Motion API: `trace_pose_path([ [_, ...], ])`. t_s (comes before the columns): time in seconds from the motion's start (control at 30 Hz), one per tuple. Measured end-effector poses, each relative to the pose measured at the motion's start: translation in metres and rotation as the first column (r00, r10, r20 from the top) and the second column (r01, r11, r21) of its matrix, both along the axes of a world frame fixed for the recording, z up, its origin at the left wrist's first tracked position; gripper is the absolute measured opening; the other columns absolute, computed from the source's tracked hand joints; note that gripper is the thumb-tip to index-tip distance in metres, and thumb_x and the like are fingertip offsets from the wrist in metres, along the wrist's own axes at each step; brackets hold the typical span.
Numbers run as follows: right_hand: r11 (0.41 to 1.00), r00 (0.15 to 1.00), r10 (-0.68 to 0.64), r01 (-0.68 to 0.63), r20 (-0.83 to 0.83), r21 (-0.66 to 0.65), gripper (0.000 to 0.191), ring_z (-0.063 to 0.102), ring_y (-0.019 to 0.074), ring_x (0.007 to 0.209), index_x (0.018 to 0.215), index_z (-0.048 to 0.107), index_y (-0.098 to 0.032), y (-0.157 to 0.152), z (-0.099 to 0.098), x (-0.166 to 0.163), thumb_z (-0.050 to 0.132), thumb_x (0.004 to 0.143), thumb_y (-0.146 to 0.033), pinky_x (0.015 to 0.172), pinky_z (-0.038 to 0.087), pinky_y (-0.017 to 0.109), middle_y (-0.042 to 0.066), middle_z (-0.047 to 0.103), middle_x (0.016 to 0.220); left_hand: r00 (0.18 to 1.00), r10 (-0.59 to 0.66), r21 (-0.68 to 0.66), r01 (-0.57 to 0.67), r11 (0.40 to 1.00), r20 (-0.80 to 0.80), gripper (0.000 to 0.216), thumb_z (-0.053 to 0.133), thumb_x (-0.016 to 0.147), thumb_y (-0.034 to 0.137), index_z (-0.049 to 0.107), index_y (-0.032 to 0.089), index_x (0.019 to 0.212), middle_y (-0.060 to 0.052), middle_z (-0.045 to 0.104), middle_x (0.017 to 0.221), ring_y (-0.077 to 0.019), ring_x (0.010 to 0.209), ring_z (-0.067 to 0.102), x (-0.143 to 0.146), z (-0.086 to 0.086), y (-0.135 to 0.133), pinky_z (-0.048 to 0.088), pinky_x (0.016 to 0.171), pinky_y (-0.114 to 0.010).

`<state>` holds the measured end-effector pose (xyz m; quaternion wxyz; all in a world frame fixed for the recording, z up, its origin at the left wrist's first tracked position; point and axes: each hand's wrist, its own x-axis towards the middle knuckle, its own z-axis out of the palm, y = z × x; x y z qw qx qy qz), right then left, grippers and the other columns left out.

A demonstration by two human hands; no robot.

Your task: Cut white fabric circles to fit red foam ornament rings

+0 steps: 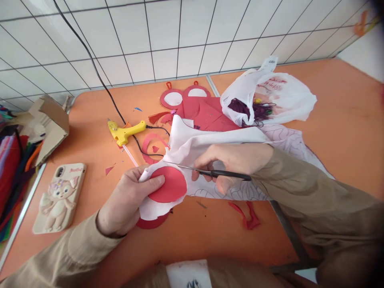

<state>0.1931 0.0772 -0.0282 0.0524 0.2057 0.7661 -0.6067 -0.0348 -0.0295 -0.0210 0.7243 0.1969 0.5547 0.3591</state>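
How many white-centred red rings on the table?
2: left ring and right ring, side by side in the picture near the tiled wall. More could be hidden under the white fabric or plastic bag.

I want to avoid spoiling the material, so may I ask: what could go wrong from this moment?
The scissors in the right hand lie close to the red disc, so a slip might nick its edge.
The left hand pins the disc to the white cloth with its thumb; if unattached, the disc could shift.
A black cord reaches the cloth's edge near the blade tips and might get snagged.
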Motion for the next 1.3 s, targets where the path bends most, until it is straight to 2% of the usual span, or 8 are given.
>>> trace_pose_path([
  [0.2,1.0,0.995,-0.001,0.003,-0.101,0.025,0.066,0.038,0.0075,0.056,0.099,0.071,-0.009,0.005,-0.006,0.001,0.065,0.072,-0.069,0.05,0.032,0.02,-0.002,0.047,0.066,0.999,0.034,0.054,-0.033,0.998,-0.024,0.027,0.086,0.053,0.029,0.073,0.014,0.072,-0.004,0.071,0.058,-0.0141,0.045,0.062,0.003,0.002,0.0,0.046,0.041,-0.019],
  [0.37,0.998,0.984,-0.026,0.015,-0.174,-0.066,0.068,0.04,0.0063,0.053,0.101,0.07,-0.005,0.008,-0.016,0.002,0.077,0.063,-0.061,0.048,0.031,0.019,-0.004,0.047,0.062,0.997,0.044,0.076,-0.039,0.996,-0.07,0.028,0.085,0.056,0.031,0.073,0.013,0.074,-0.005,0.071,0.06,-0.0143,0.047,0.062,0.003,0.003,-0.003,0.048,0.043,-0.02],
  [0.47,0.995,0.98,-0.023,0.004,-0.198,-0.098,0.067,0.04,0.0061,0.053,0.104,0.07,-0.005,0.009,-0.02,0.003,0.077,0.065,-0.059,0.049,0.032,0.019,-0.004,0.047,0.061,0.995,0.039,0.076,-0.033,0.997,-0.086,0.029,0.086,0.055,0.032,0.072,0.012,0.073,-0.005,0.071,0.06,-0.0141,0.047,0.062,0.002,0.002,-0.003,0.048,0.043,-0.021],
  [0.7,0.998,0.988,-0.025,0.015,-0.155,-0.067,0.068,0.037,0.0069,0.055,0.105,0.072,-0.004,0.011,-0.02,0.006,0.08,0.062,-0.056,0.048,0.029,0.021,-0.002,0.047,0.062,0.997,0.023,0.071,-0.018,0.997,-0.072,0.03,0.086,0.056,0.032,0.071,0.012,0.072,-0.005,0.07,0.059,-0.0135,0.047,0.061,0.001,0.001,-0.003,0.048,0.043,-0.02],
  [0.83,0.997,0.992,-0.047,0.04,-0.114,-0.059,0.067,0.036,0.0066,0.052,0.102,0.072,-0.005,0.011,-0.021,0.007,0.081,0.061,-0.056,0.046,0.029,0.021,-0.003,0.046,0.06,0.996,0.009,0.054,-0.004,0.999,-0.091,0.032,0.085,0.056,0.033,0.071,0.012,0.075,-0.007,0.072,0.062,-0.0172,0.05,0.065,0.0,0.001,-0.004,0.05,0.046,-0.024],
  [0.93,0.997,0.988,-0.052,0.043,-0.147,-0.063,0.062,0.035,0.0063,0.053,0.098,0.072,-0.005,0.011,-0.022,0.008,0.083,0.06,-0.054,0.046,0.028,0.021,-0.003,0.047,0.061,0.995,-0.005,0.057,0.011,0.998,-0.101,0.033,0.085,0.057,0.034,0.07,0.012,0.077,-0.007,0.072,0.064,-0.0191,0.052,0.066,0.0,0.0,-0.004,0.05,0.048,-0.025],
  [1.1,0.997,0.991,-0.02,0.009,-0.131,-0.082,0.057,0.027,0.0044,0.047,0.104,0.072,-0.011,0.012,-0.023,0.011,0.078,0.068,-0.055,0.043,0.02,0.02,-0.006,0.042,0.054,0.995,-0.005,0.055,0.01,0.998,-0.098,0.033,0.085,0.057,0.035,0.07,0.013,0.077,-0.006,0.071,0.064,-0.0194,0.053,0.066,-0.001,-0.001,-0.003,0.05,0.048,-0.025],
  [1.3,0.999,0.995,-0.002,-0.001,-0.096,-0.032,0.055,0.029,0.0054,0.046,0.102,0.072,-0.015,0.013,-0.024,0.015,0.076,0.069,-0.058,0.042,0.022,0.021,-0.006,0.04,0.052,0.996,-0.03,0.058,0.035,0.998,-0.081,0.033,0.085,0.057,0.035,0.071,0.013,0.077,-0.006,0.07,0.062,-0.0198,0.053,0.067,-0.001,-0.002,-0.005,0.05,0.047,-0.025],
])
